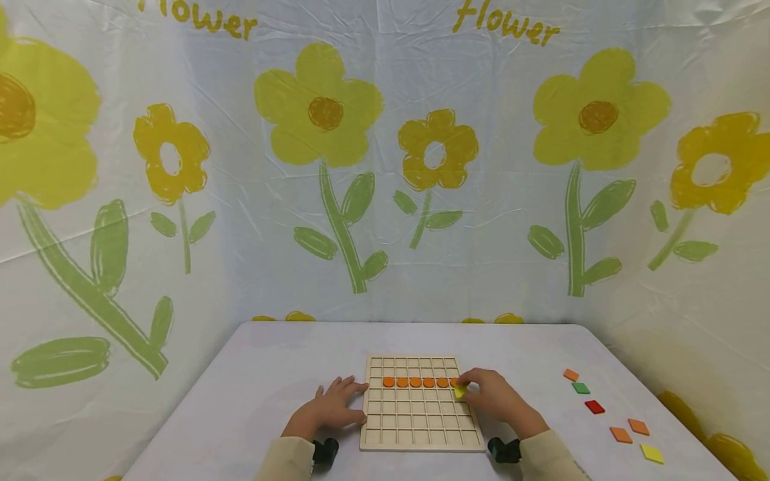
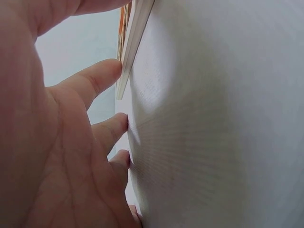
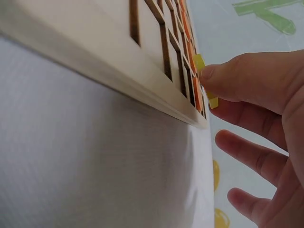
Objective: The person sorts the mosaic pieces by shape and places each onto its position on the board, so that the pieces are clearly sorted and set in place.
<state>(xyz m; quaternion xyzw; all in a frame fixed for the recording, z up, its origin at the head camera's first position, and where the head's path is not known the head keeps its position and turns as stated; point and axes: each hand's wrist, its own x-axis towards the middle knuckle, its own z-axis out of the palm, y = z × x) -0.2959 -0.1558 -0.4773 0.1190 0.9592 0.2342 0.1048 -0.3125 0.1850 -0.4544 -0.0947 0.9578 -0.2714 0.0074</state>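
A wooden grid board [image 1: 409,439] lies on the table, its cells marked off by raised strips. Across one of its upper rows runs a line of several round orange pieces [image 1: 415,383]. My right hand [image 1: 496,399] pinches a yellow square tile [image 1: 460,391] between thumb and index finger, over the board's right side at the end of that row. In the right wrist view the yellow tile [image 3: 213,100] is tilted, close to the grid, with the other fingers spread apart. My left hand [image 1: 333,404] rests with spread fingers at the board's left edge, thumb and index finger touching it.
On the table to the right lie loose square tiles: an orange one [image 1: 571,375], a green one [image 1: 581,387], a red one [image 1: 595,407], two more orange ones [image 1: 621,435] and a yellow one [image 1: 652,454]. A flower-printed cloth [image 1: 385,267] hangs around the table.
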